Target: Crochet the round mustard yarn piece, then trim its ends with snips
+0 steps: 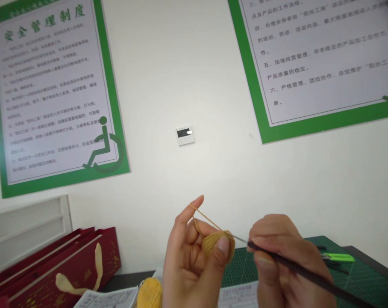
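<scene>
A small round piece of mustard-yellow crochet [210,244] is pinched between the thumb and fingers of my left hand [194,261]. Yellow yarn runs from the piece up over my raised left index finger. My right hand [286,256] grips the dark handle of a crochet hook [296,267], whose thin metal tip touches the upper edge of the piece. Below and left of my left hand, a ball of yellow yarn [150,293] is partly visible.
Dark red gift bags [75,273] stand at the lower left, beside printed papers [112,297]. On the right, a green cutting mat [363,280] carries a bright green-handled tool [338,257]. Behind are a white wall, two green-framed posters and a small wall panel [185,136].
</scene>
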